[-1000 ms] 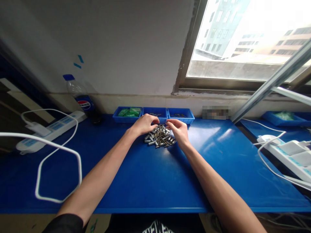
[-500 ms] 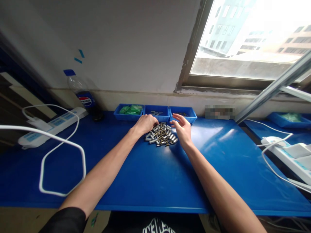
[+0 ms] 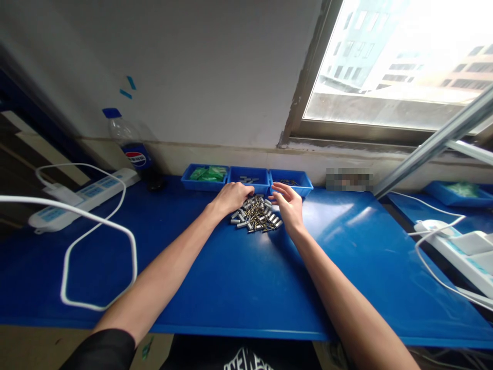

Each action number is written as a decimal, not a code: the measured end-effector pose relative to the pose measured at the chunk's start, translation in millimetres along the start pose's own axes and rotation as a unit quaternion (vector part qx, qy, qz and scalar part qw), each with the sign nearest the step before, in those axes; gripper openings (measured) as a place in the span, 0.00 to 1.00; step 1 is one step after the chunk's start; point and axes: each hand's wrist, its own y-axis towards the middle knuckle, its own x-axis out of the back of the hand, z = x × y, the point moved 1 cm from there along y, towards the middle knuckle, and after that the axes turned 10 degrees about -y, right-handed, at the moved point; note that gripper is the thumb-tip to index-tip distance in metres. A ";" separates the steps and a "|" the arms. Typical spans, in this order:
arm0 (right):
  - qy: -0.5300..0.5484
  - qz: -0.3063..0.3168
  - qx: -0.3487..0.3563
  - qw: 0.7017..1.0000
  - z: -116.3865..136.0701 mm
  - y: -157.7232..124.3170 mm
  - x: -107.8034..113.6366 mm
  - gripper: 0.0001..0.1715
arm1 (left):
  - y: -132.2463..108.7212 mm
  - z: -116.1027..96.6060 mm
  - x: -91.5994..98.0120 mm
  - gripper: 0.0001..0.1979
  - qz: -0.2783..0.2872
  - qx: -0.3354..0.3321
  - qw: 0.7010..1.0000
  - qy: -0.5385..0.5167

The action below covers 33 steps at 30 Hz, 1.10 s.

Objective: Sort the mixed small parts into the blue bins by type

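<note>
A pile of small silver cylinders and brass-coloured screw-like pieces (image 3: 256, 215) lies on the blue table (image 3: 239, 282). My left hand (image 3: 232, 197) is at the pile's upper left edge, its fingers closed; whatever they pinch is too small to make out. At the upper right of the pile is my right hand (image 3: 288, 205), fingers spread and holding nothing. Behind the hands three blue bins stand side by side: the left bin (image 3: 187, 183) has green packets, the middle bin (image 3: 246, 187) grey cylinders, the right bin (image 3: 306, 188) small dark pieces.
A cola bottle (image 3: 136, 155) and a white power strip (image 3: 92, 198) stand at the left, with a looping white cable (image 3: 133, 246). On the right are a metal bar (image 3: 427, 146), another power strip (image 3: 458, 249) and a blue tray (image 3: 442, 195).
My left hand has shifted very slightly right at the pile's edge. The fingers of my right hand have moved a little. The camera view has shifted slightly.
</note>
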 end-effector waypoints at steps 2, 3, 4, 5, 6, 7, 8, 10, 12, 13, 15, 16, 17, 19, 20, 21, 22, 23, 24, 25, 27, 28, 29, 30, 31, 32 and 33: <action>0.001 0.002 -0.001 1.000 0.1 -0.1 0.0 0.23 | 0.4 -1.2 1.3 0.13 0.006 0.012 1.000 0.004; 0.001 0.003 0.000 1.000 0.1 -0.2 0.0 0.23 | 0.6 -1.6 2.2 0.13 0.009 0.021 1.000 0.006; 0.002 0.004 0.000 1.000 0.2 -0.3 -0.1 0.23 | 1.0 -1.9 3.0 0.13 0.012 0.029 0.999 0.008; 0.002 0.005 0.000 1.000 0.2 -0.4 -0.2 0.22 | 1.4 -2.2 3.7 0.13 0.014 0.037 0.999 0.011; 0.002 0.006 0.000 1.000 0.1 -0.5 -0.3 0.22 | 1.9 -2.4 4.0 0.13 0.016 0.044 0.999 0.014; 0.003 0.007 0.000 1.000 0.0 -0.7 -0.4 0.22 | 2.4 -2.6 4.0 0.14 0.017 0.048 0.999 0.017; 0.003 0.008 0.000 1.000 -0.1 -0.8 -0.6 0.22 | 2.9 -2.9 3.7 0.14 0.017 0.051 0.998 0.021; 0.003 0.011 -0.001 1.000 -0.3 -1.1 -0.8 0.22 | 3.6 -3.6 2.3 0.14 0.014 0.051 0.998 0.028; 0.001 0.014 -0.003 1.000 -0.5 -1.3 -1.0 0.21 | 3.8 -4.5 0.4 0.15 0.012 0.044 0.998 0.034; 0.000 0.014 -0.004 1.000 -0.4 -1.3 -1.0 0.21 | 3.6 -5.0 -0.4 0.14 0.013 0.038 0.998 0.037; -0.003 0.014 -0.004 1.000 -0.1 -1.4 -0.9 0.21 | 2.8 -5.7 -1.3 0.15 0.015 0.030 0.998 0.046; -0.004 0.014 -0.004 1.000 0.1 -1.5 -0.9 0.21 | 2.3 -6.0 -1.5 0.15 0.015 0.027 0.998 0.052; -0.005 0.014 -0.004 1.000 0.3 -1.5 -0.8 0.21 | 1.9 -6.1 -1.5 0.15 0.015 0.025 0.998 0.057; -0.005 0.015 -0.004 1.000 0.7 -1.5 -0.7 0.21 | 1.1 -6.2 -1.3 0.16 0.015 0.023 0.998 0.064; -0.005 0.015 -0.005 1.000 0.8 -1.5 -0.6 0.21 | 0.8 -6.2 -1.3 0.16 0.016 0.021 0.997 0.066; -0.004 0.015 -0.005 1.000 0.8 -1.4 -0.6 0.21 | 0.5 -6.3 -1.4 0.16 0.018 0.020 0.997 0.068; -0.002 0.015 -0.005 1.000 0.7 -1.3 -0.6 0.21 | 0.2 -6.5 -1.4 0.15 0.020 0.019 0.997 0.069; 0.000 0.015 -0.005 1.000 0.4 -1.2 -0.6 0.22 | -0.3 -6.9 -1.2 0.15 0.021 0.016 0.997 0.070; 0.002 0.015 -0.005 1.000 0.1 -1.1 -0.6 0.22 | -0.8 -7.6 -0.8 0.14 0.021 0.012 0.997 0.072; 0.003 0.016 -0.005 1.000 -0.4 -0.9 -0.7 0.22 | -1.4 -8.6 0.0 0.14 0.020 0.009 0.997 0.074; 0.002 0.017 -0.004 1.000 -1.4 -0.7 -0.9 0.22 | -2.7 -11.0 3.1 0.13 0.013 0.001 0.997 0.077; 0.000 0.017 -0.003 1.000 -1.8 -0.6 -1.1 0.22 | -3.2 -12.3 5.3 0.13 0.008 -0.002 0.997 0.075; -0.002 0.017 -0.002 1.000 -2.2 -0.5 -1.2 0.22 | -3.4 -13.4 7.8 0.13 0.001 -0.005 0.998 0.068; -0.003 0.016 -0.002 1.000 -2.3 -0.6 -1.3 0.22 | -3.4 -14.3 10.4 0.12 -0.007 -0.007 0.999 0.054; -0.005 0.015 -0.002 1.000 -2.3 -0.7 -1.5 0.22 | -3.1 -14.7 12.7 0.12 -0.013 -0.008 0.999 0.029; -0.005 0.016 -0.002 1.000 -2.1 -0.9 -1.6 0.22 | -2.4 -14.7 14.7 0.11 -0.018 -0.010 1.000 -0.005; -0.006 0.017 -0.004 1.000 -1.7 -1.2 -1.7 0.22 | -1.5 -14.2 16.2 0.11 -0.021 -0.012 0.999 -0.048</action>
